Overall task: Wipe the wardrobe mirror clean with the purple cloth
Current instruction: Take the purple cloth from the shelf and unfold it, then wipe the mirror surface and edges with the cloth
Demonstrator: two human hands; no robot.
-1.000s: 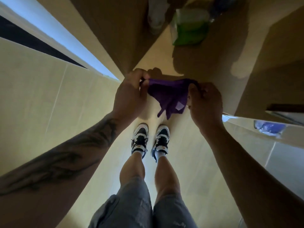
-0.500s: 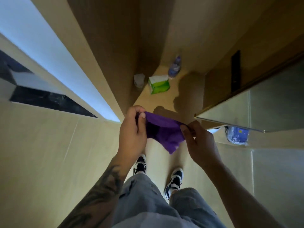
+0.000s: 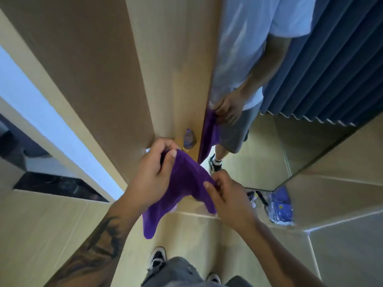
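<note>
Both hands hold the purple cloth (image 3: 184, 183) in front of the body. The left hand (image 3: 153, 175) and right hand (image 3: 228, 199) each pinch an edge. The mirror (image 3: 269, 100) stands far right, probably not wiped yet. All wiping is left.

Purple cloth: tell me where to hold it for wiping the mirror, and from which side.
Bunch the purple cloth at its upper middle, coming from above. The left hand and right hand only pinch its top edge, so its corners hang loose; a gathered pad would probably press flatter against the mirror.
</note>
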